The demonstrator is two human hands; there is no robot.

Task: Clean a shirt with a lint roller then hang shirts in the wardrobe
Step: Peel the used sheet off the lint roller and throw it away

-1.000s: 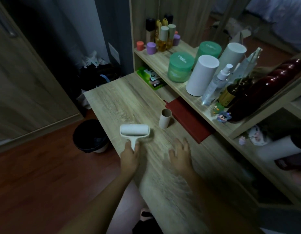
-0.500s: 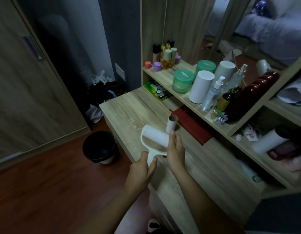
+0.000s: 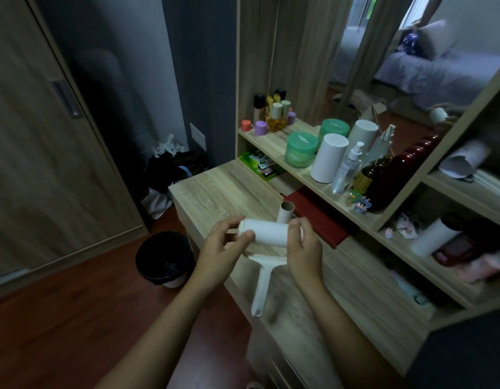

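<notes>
- Door (image 3: 32,164): fills the 9 o'clock side of the view and is closed, with a recessed pull. Judged to be the wardrobe, so hanging has not started. No shirt is in view.
- Desk (image 3: 215,189): runs from 12 to 5 o'clock under the hands. It serves as the work surface for preparing the tool.
- Bin (image 3: 164,256): stands on the floor at 8 o'clock of the roller, just beside the desk edge. It is within reach for a spent sheet, if one is peeled.
- Roller (image 3: 267,233): held level and clear of the desk at the centre of the view. Its handle (image 3: 261,287) hangs free toward 6 o'clock. With the drum gripped instead of the handle, the step is judged to be readying the sticky surface, not cleaning.
- Left hand (image 3: 219,248): thumb and fingertips pinch the drum's 9 o'clock end. This suits finding a sheet edge or steadying the drum.
- Right hand (image 3: 306,249): fingers are curled round the 3 o'clock end, bracing it.
- Tube (image 3: 285,213): bare cardboard, upright on the desk at 1 o'clock of the roller, near it. Contact cannot be told. Judged a used core.
</notes>
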